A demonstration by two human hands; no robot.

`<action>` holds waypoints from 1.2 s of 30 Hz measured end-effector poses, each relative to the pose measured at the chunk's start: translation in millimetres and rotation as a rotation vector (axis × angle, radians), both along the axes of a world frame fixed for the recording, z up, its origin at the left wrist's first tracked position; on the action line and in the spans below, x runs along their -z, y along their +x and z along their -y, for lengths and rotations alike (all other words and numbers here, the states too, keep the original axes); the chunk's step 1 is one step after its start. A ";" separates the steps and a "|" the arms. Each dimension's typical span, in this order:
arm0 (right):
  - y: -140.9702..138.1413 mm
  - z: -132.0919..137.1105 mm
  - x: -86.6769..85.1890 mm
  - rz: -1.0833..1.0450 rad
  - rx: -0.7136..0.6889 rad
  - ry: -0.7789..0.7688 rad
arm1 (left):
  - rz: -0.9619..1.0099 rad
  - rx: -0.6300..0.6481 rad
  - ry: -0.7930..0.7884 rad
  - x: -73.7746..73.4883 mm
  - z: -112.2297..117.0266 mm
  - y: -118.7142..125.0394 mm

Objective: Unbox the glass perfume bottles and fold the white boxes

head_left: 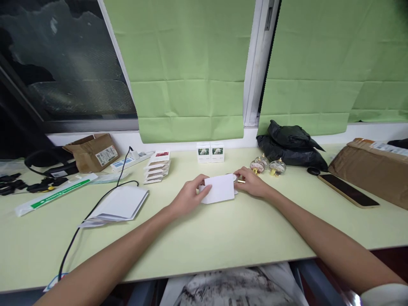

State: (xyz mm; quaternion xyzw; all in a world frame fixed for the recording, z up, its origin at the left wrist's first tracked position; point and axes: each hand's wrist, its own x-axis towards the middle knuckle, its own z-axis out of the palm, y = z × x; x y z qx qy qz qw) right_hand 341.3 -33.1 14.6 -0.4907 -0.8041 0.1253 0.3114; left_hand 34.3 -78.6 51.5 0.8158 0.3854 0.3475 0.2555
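A small white carton (219, 189) lies on its side in the middle of the pale green desk (223, 238). My left hand (190, 194) grips its left end, fingers curled round it. My right hand (251, 182) is closed at the carton's right, open end on a small glass bottle with a gold cap (238, 179), which sits partly inside the carton. Two more round glass bottles (269, 165) with gold caps stand just beyond my right hand.
Two printed white boxes (210, 151) stand at the back by the wall. Flat folded cartons (157, 166) and a pile of white sheets (119, 206) lie to the left, with a black cable. A phone (349, 190), black bag (291, 146) and brown parcel (372, 168) are on the right.
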 end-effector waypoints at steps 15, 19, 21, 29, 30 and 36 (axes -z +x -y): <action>-13.0 19.0 -6.7 -0.180 0.178 0.118 | 0.614 -0.207 -0.310 9.9 -35.3 -12.2; -37.4 34.1 -12.3 -0.511 -0.131 -0.180 | 0.489 -0.023 -0.381 12.4 -24.8 -3.0; -46.5 38.1 -10.7 -0.644 -0.185 -0.259 | 0.407 0.074 -0.409 14.3 -18.4 3.0; -58.6 48.4 -11.3 -0.765 -0.140 -0.252 | 0.188 -0.183 0.190 11.1 10.4 20.4; -59.9 51.0 -12.7 -0.763 -0.154 -0.258 | 0.156 -0.136 0.209 9.0 14.3 22.1; -63.6 63.2 -19.1 -0.644 -0.401 -0.254 | 0.247 0.108 -0.200 9.2 16.2 27.5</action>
